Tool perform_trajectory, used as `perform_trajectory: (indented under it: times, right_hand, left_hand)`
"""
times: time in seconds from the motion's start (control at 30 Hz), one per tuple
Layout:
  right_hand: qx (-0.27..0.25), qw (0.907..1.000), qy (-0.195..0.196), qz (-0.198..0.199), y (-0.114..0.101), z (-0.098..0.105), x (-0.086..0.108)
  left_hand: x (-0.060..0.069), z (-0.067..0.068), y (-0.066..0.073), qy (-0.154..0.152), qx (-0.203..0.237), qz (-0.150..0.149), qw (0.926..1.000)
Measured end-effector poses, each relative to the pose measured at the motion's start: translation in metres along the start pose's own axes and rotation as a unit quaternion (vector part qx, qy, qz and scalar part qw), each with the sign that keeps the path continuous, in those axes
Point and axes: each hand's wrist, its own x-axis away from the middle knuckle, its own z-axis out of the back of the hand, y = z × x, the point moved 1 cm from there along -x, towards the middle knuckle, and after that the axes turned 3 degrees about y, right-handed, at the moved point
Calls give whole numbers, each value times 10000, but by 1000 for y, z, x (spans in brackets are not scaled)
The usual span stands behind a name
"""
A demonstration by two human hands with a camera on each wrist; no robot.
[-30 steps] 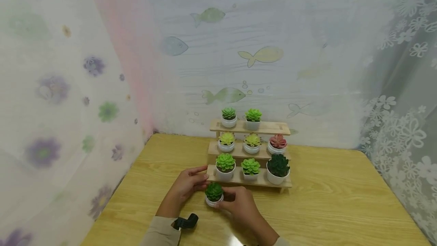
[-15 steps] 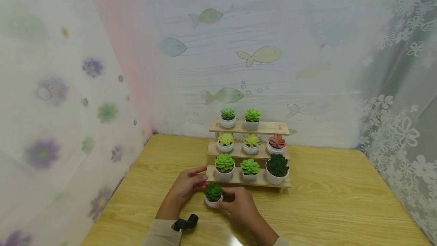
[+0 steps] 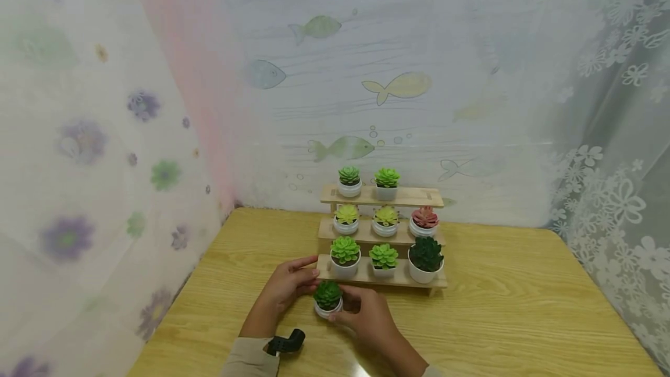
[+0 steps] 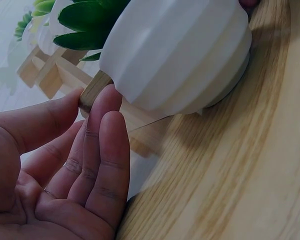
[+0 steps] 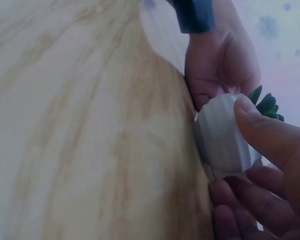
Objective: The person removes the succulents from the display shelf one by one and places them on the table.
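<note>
A: What is being held by the right hand (image 3: 365,314)?

B: A dark green succulent (image 3: 328,294) is held by its ribbed white pot (image 5: 222,132); the pot is pinched at its side between thumb and fingers; the plant is seen upright in the head view.

A: And where is it placed?

B: Just in front of the left end of the wooden stand (image 3: 413,194), between the two hands; its base seems to be rested on the counter (image 3: 502,290), though the contact is poorly shown in the dim right wrist view.

A: How is the left hand (image 3: 285,284) occupied?

B: The left end of the stand's bottom step (image 4: 94,91) is pinched between thumb and fingers; a black strap (image 3: 287,342) is worn at that wrist, beside a beige sleeve (image 3: 250,358).

A: What is carried by the stand?

B: On the top step, a grey-green succulent (image 3: 349,175) and a bright green one (image 3: 387,177); on the middle step, two yellow-green plants (image 3: 346,214) and a red one (image 3: 424,217); on the bottom step, two light green plants (image 3: 345,249) and a larger, very dark green one (image 3: 426,253) at the right; all are potted in white.

A: And behind?

B: A pale curtain (image 3: 335,109) is hung there, printed with fish.
</note>
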Motion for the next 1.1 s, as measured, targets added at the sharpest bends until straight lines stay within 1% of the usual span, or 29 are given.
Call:
perform_trajectory:
  times: [0.13,0.23,0.37,0.47,0.7,0.8,0.9,1.0,1.1]
  right_hand:
    - [-115,9999,55,6,-2,4,1]
    - [-126,9998,139,7,-5,11,3]
    - [-203,9997,155,39,-14,21,5]
    - [-192,9996,167,112,-21,28,6]
    - [95,9988,282,400,-49,52,4]
    - [205,9974,462,520,-61,63,3]
    - [349,9940,779,686,-70,72,-1]
    - [432,9884,1160,876,-78,81,-6]
    - [567,9818,1451,1090,-85,91,-11]
  left_hand:
    - [-1,0,-1,-2,5,14,10000]
    - [-1,0,-2,25,-5,21,10000]
    - [-1,-2,-2,57,-27,32,10000]
    - [-1,-3,-2,54,-30,42,10000]
    - [-3,-3,-1,137,5,69,9999]
    - [-2,-2,-1,151,21,122,9998]
    - [-2,-2,-1,152,8,140,9998]
    - [-1,-2,0,160,-15,131,9998]
    - [-1,-1,0,156,-40,92,9998]
